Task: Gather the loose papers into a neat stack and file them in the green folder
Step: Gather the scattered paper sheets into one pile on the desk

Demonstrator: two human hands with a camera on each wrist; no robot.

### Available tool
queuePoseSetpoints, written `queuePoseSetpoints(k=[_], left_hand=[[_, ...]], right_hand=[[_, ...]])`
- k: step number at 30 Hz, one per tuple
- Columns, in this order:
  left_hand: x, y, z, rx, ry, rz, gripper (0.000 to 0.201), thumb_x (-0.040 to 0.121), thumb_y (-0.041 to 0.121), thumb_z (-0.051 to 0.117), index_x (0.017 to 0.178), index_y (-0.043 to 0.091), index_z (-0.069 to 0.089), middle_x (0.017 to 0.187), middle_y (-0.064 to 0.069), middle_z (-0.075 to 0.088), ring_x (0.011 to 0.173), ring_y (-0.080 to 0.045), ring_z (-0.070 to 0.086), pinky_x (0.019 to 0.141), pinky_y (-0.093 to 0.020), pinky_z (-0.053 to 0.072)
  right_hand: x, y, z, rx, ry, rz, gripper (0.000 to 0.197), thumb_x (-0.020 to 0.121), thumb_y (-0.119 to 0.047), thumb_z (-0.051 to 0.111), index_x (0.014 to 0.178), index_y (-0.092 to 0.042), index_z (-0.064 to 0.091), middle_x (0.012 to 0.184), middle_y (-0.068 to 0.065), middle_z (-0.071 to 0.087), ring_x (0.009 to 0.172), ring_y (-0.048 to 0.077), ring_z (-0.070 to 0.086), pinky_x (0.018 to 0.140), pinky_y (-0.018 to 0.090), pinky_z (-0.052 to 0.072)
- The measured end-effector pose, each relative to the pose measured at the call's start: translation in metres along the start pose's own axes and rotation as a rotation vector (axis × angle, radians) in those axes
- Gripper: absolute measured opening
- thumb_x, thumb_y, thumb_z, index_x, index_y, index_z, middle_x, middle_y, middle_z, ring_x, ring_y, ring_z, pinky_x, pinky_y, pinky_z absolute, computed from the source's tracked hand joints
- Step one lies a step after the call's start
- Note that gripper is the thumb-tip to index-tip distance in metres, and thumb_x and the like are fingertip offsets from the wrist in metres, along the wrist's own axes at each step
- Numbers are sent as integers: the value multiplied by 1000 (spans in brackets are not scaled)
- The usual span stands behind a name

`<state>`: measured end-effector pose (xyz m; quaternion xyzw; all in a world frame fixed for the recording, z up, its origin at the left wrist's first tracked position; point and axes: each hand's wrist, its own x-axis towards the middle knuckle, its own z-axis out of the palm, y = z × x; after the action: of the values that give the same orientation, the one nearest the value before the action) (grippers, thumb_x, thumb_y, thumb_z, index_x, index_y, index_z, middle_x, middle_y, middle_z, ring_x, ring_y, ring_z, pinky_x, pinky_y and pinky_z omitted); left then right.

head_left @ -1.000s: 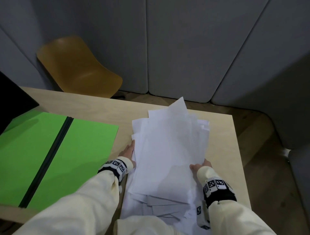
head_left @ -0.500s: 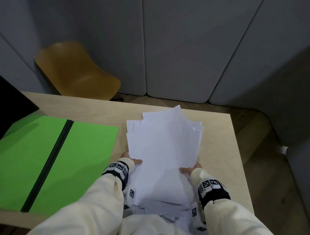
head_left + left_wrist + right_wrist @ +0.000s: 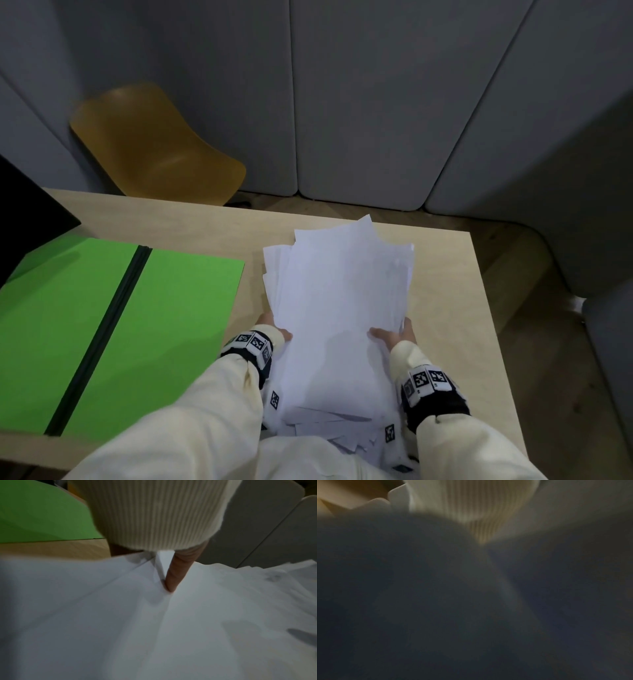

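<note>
Two hands, left hand (image 3: pixel 274 327) and right hand (image 3: pixel 394 334), thumbs clamped over uneven white paper sheaf (image 3: pixel 342 294), raised off pale wooden table (image 3: pixel 462 308); matte green folder (image 3: pixel 102 308) flat, left, apart.

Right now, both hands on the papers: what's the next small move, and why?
Probably tap and square the papers before moving toward the green folder. The left hand and right hand grip the sides, but the far corners fan out unevenly and loose sheets stick out at the near end.
</note>
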<state>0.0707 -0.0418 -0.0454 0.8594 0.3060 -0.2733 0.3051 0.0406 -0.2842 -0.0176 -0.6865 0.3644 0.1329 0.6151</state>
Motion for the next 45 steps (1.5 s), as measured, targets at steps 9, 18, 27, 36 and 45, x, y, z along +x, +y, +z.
queuePoseSetpoints(k=[9,18,27,36,45], left_hand=[[-2,-2,-2,50,-69,19,67,83,20,66,140,3,35,138,-11,48,126,-25,50,105,-28,39],[1,8,-1,-67,-85,49,89,70,33,80,139,4,31,141,-10,47,130,-25,48,110,-33,38],[3,10,-3,-81,-104,33,89,68,26,81,143,8,36,143,-7,48,130,-23,49,112,-32,37],[2,4,8,-111,7,2,68,83,14,68,142,7,37,142,-10,48,129,-24,49,107,-26,37],[-4,8,5,-96,-9,-58,71,81,19,71,141,5,36,141,-11,48,129,-24,49,107,-28,39]], right_hand=[[25,-18,-31,-80,-54,277,72,64,-54,72,113,-4,57,89,16,66,81,30,66,81,37,53],[9,-17,-18,-698,-19,215,79,84,-30,65,144,-3,23,145,17,39,130,35,43,103,39,39],[9,-6,-47,-296,-31,87,59,82,-19,70,131,1,45,123,22,59,109,36,58,96,42,44],[18,10,-77,-399,185,96,12,79,-3,69,70,-3,59,59,6,55,51,21,50,49,11,43],[20,12,-66,-669,48,242,39,79,-30,68,104,1,65,89,13,70,82,24,70,83,31,56]])
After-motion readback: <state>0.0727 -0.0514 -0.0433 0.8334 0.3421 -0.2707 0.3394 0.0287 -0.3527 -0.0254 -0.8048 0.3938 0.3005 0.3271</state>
